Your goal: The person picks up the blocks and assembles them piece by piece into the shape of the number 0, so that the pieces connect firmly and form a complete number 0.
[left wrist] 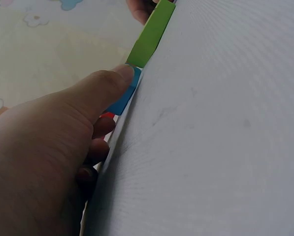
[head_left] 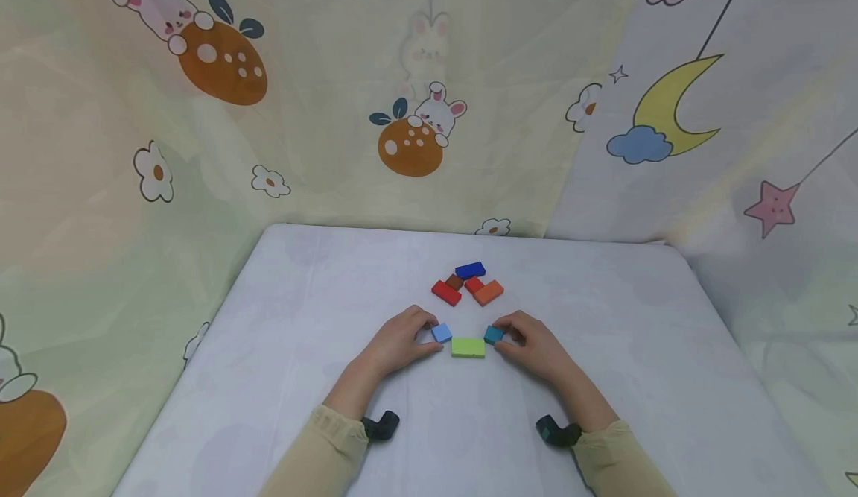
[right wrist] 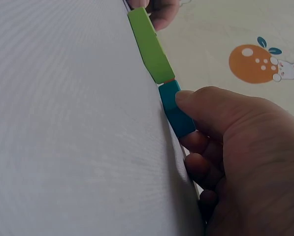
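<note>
My left hand (head_left: 401,340) pinches a light blue block (head_left: 441,333) between thumb and fingers, at the left end of a lime green block (head_left: 468,347). On the other side my right hand (head_left: 534,342) pinches a teal block (head_left: 493,334), set at a slant by the green block's right end. In the right wrist view the thumb lies on the teal block (right wrist: 177,109), close to the end of the green block (right wrist: 150,46). The left wrist view has the thumb over part of the blue block (left wrist: 125,96).
Beyond the hands, a dark blue block (head_left: 471,270), a brown block (head_left: 454,282), two red blocks, one on the left (head_left: 445,293), and an orange block (head_left: 488,293) lie grouped on the white table (head_left: 322,288). Printed curtains (head_left: 322,132) stand behind the table.
</note>
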`<action>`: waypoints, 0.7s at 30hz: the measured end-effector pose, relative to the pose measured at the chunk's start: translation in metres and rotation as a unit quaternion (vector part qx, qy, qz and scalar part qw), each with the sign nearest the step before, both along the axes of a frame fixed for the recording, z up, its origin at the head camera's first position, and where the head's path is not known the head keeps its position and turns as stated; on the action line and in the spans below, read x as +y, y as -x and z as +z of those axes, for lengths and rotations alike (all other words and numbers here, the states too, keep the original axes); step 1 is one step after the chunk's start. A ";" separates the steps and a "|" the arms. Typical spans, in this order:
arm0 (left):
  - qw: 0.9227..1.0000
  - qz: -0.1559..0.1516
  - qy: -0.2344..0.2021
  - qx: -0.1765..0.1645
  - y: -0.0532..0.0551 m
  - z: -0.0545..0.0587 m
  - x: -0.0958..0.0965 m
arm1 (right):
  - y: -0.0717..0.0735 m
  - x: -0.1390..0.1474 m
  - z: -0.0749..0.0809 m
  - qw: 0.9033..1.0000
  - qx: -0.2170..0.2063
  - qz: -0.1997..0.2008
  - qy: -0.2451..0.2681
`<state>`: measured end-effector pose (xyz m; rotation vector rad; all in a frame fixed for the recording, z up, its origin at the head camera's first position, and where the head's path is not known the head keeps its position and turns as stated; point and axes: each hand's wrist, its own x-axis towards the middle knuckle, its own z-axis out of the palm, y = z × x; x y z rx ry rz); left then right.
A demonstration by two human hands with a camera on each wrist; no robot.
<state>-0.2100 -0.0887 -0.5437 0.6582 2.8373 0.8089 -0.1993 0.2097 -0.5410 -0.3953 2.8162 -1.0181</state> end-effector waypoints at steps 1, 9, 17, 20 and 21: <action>1.000 0.000 0.000 0.001 0.000 0.000 0.000 | 0.000 0.000 0.000 1.000 -0.002 -0.001 0.002; 1.000 -0.002 -0.004 0.000 -0.001 0.002 -0.001 | 0.001 -0.001 0.001 1.000 -0.013 -0.010 0.005; 1.000 -0.002 -0.014 0.008 0.001 -0.002 0.000 | 0.013 -0.005 0.019 0.997 -0.037 -0.071 0.017; 1.000 0.001 -0.015 0.005 0.001 -0.002 -0.001 | 0.028 -0.009 0.025 0.995 -0.049 -0.087 0.011; 1.000 0.001 -0.016 0.003 0.001 -0.002 -0.001 | 0.034 -0.011 0.027 0.994 -0.053 -0.092 0.007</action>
